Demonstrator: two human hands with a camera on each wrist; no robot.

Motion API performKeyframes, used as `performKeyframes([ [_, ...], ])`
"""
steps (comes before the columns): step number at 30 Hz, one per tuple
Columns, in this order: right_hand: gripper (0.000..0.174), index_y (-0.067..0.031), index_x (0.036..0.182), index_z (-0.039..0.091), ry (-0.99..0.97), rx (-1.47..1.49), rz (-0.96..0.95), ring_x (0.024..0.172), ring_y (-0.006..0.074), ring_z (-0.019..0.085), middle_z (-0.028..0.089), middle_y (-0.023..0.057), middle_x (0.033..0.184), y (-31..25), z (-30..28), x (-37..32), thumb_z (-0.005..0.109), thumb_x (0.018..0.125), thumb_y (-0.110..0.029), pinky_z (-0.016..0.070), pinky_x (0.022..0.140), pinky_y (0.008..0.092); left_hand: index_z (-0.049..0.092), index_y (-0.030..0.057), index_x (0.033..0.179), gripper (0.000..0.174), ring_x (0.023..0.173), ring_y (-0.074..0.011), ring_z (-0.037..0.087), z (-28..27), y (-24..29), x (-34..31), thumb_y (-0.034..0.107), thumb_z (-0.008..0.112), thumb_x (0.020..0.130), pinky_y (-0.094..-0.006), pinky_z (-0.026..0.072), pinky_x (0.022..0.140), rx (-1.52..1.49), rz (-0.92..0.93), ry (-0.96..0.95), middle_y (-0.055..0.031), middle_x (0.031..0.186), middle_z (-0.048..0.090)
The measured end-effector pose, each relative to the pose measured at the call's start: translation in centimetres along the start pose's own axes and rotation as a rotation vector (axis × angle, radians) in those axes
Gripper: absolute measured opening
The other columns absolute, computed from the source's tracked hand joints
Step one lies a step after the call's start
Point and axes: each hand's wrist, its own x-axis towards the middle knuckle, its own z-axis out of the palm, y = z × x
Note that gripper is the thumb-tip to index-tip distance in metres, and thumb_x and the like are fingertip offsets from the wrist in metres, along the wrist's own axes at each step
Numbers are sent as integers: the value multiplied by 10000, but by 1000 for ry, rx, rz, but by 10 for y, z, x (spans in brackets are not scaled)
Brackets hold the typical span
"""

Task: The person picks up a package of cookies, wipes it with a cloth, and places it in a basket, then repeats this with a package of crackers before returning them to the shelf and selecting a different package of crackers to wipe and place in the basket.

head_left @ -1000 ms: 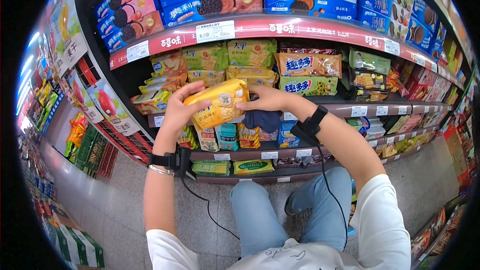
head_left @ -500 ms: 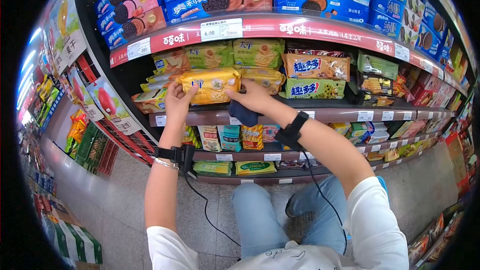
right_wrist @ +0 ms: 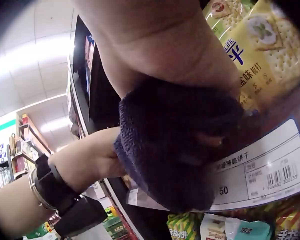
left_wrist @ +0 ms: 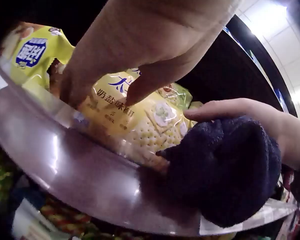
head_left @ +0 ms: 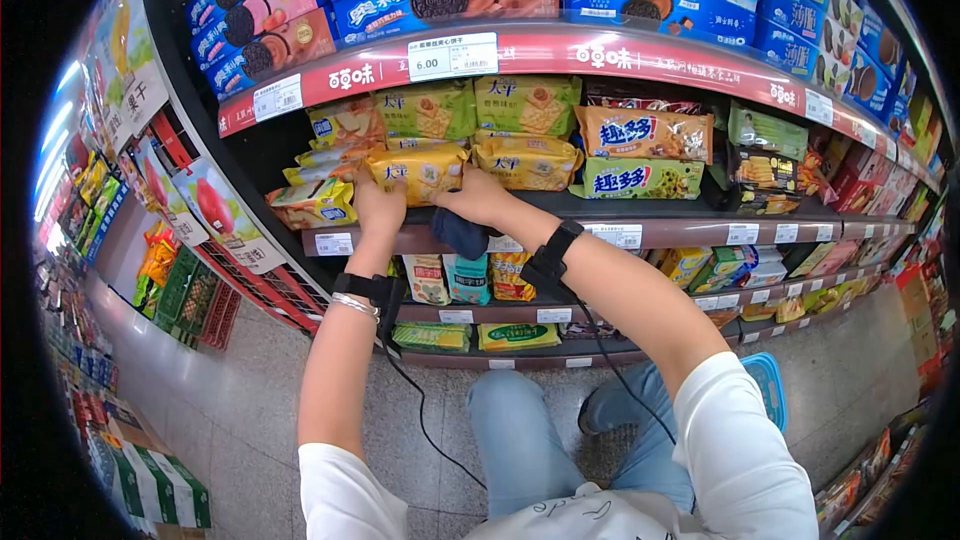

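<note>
Your left hand (head_left: pixel 380 205) is clamped on the left end of the yellow cracker pack (head_left: pixel 425 175); your right hand (head_left: pixel 475 198) clutches a dark cloth (head_left: pixel 460 232) at the pack's right end. 1 second ago you held that pack tilted before the shelf (head_left: pixel 640 210); now it's at the shelf's front, beside another yellow pack (head_left: pixel 527 164). Beyond your right sleeve, a blue container's (head_left: pixel 779 385) contents can't be made out. The pack's printed face points toward you, long axis left to right.

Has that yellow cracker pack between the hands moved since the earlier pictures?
Yes, inward: in the head view, the yellow pack, earlier overlapping the shelf edge, now sits behind it.
</note>
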Motion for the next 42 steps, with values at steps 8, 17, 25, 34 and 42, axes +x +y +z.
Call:
performKeyframes([
  [8,678,121,1119,582,-2,-131,79,971,353,651,658,264,1012,-6,-10,-17,695,761,-444,506,835,393,335,42,1396,817,1147,-467,495,0,1,-2,238,783,741,-481,423,969,105,-73,-56,-305,1234,500],
  [17,621,149,926,635,42,-66,-51,865,399,664,665,289,871,-12,-3,-21,685,734,-439,533,791,416,290,8,1415,840,1129,-497,479,22,3,4,196,770,751,-478,414,979,-93,-163,-69,-365,1271,414],
  [25,747,153,1144,549,-58,-137,86,980,406,637,642,299,1046,-15,-4,-11,713,731,-447,503,864,408,273,-63,1400,867,1194,-472,407,24,8,0,208,776,747,-465,368,1024,15,-39,-4,-361,1288,424],
  [34,468,40,1004,658,126,18,11,929,355,655,678,225,971,-1,-14,-44,698,777,-367,503,819,388,332,-9,1365,762,1090,-336,511,7,31,-23,161,772,767,-368,453,890,-132,-127,-44,-228,1216,466],
  [42,168,11,910,668,394,317,-197,797,173,655,687,115,855,-25,-69,-160,623,871,-145,485,734,298,340,82,1382,628,875,-162,561,-39,164,-140,100,673,850,-262,467,676,-780,-219,-320,-109,1187,496],
])
